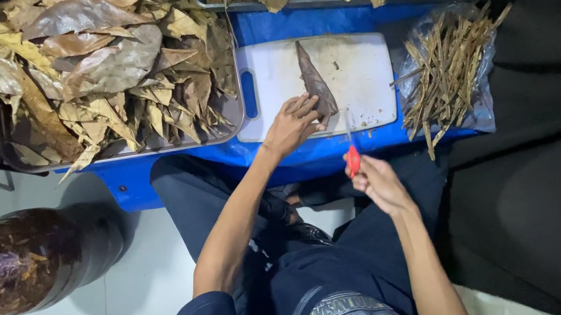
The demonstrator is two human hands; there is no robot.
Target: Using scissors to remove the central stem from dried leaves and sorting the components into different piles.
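From the head view, I see my left hand (292, 123) spread flat, fingers apart, pressing the lower end of a folded brown leaf (315, 84) that lies upright in the middle of the white board (364, 66). My right hand (379, 180) is closed around a red-handled knife (353, 158), held just off the board's near edge, its thin blade pointing up toward the leaf. The board sits on a blue table (318, 20). At the table's left end a tray (236, 115) is heaped with dry leaves (103, 66); at the right end a bag of cut stems (445, 67) lies beside the board. I judge the step to be trimming this leaf; the next cut calls for a steady pin and the blade kept clear of my fingertips (310, 107).
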